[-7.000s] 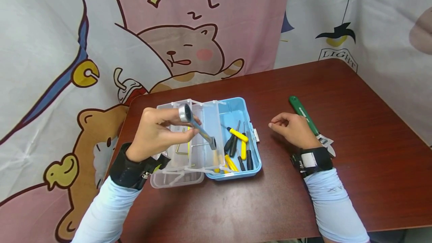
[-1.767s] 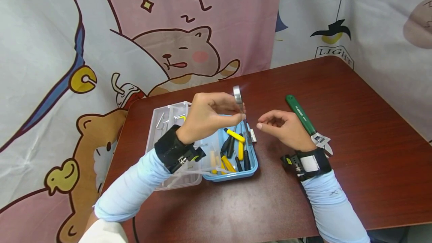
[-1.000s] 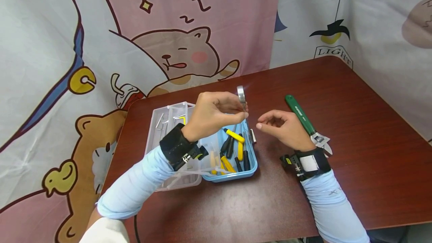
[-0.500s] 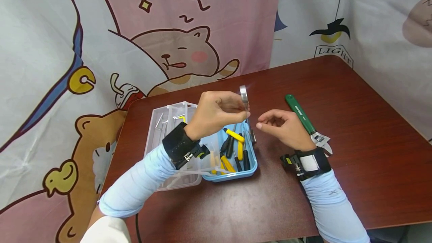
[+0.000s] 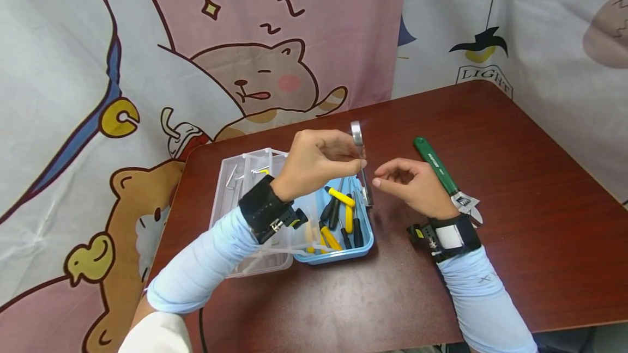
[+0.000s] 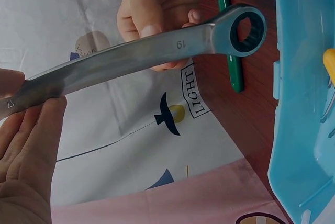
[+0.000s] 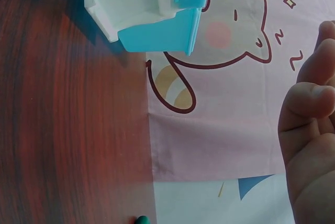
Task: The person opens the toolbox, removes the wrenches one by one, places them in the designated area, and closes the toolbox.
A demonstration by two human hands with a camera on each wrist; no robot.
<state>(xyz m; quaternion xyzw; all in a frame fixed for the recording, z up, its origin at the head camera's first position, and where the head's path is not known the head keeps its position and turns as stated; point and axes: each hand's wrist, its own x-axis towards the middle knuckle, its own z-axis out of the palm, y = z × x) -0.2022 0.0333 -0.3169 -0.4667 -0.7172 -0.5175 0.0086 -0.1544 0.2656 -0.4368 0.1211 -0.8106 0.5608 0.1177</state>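
- Centrally in the head view, the wrench point(image 6: 131, 55) is pinched mid-shaft by the left hand point(image 5: 319, 161), presumably so both ends are left exposed.
- Right of it, the right hand point(image 5: 413, 185) is held relaxed, gripping nothing.

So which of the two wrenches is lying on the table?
The wrench with the green handle, on the table beside the right hand. The other wrench, silver all along, is held up in the left hand.
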